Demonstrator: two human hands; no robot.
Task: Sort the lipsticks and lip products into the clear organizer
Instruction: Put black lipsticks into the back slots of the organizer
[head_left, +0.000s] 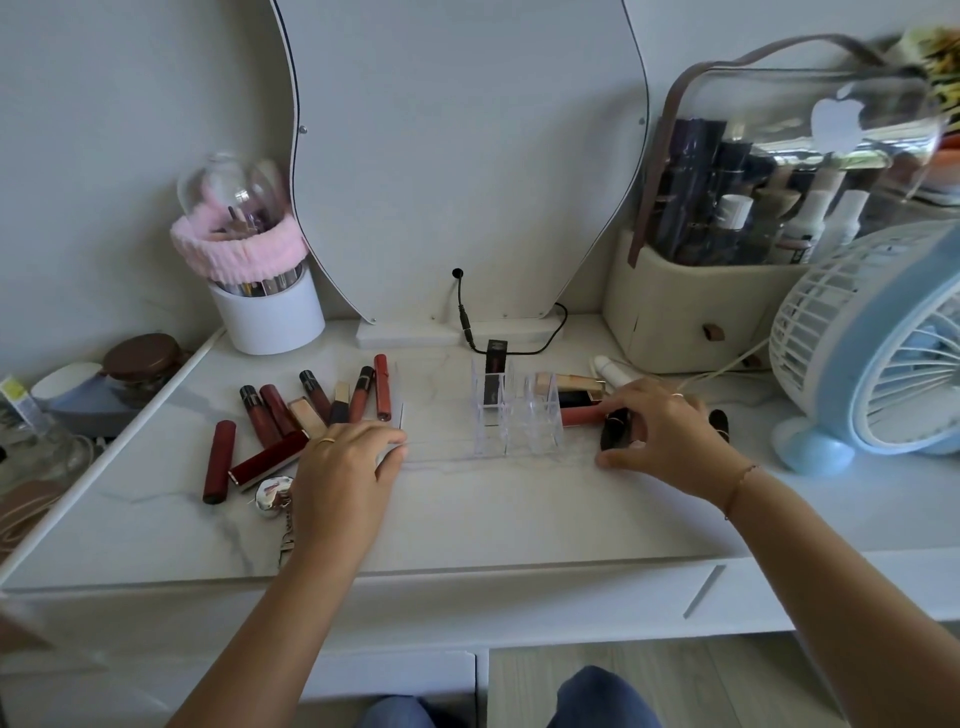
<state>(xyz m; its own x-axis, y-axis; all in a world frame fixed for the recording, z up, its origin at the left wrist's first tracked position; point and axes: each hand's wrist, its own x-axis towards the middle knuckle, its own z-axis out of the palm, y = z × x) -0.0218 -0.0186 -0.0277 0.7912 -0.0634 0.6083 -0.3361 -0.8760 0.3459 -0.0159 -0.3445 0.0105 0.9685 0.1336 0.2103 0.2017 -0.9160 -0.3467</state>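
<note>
The clear organizer (519, 421) stands mid-table with one dark lipstick (494, 375) upright in a back slot. To its left lies a pile of lip glosses and lipsticks (311, 402), with a dark red tube (219, 461) and a red rectangular lipstick (267, 460) nearby. My left hand (343, 470) rests flat beside this pile, fingertips at the organizer's left end, holding nothing. Right of the organizer lie a pink gloss (582, 414) and gold-trimmed lipsticks (574, 385). My right hand (662, 436) curls its fingers around a black lipstick (614, 428) that lies on the table.
A white brush cup with a pink headband (265, 306) stands back left, and a mirror (467, 156) with a black cable (467, 325) stands behind the organizer. A cosmetics case (727, 291) and a blue fan (883, 343) crowd the right. A silver keychain (272, 493) lies near my left wrist.
</note>
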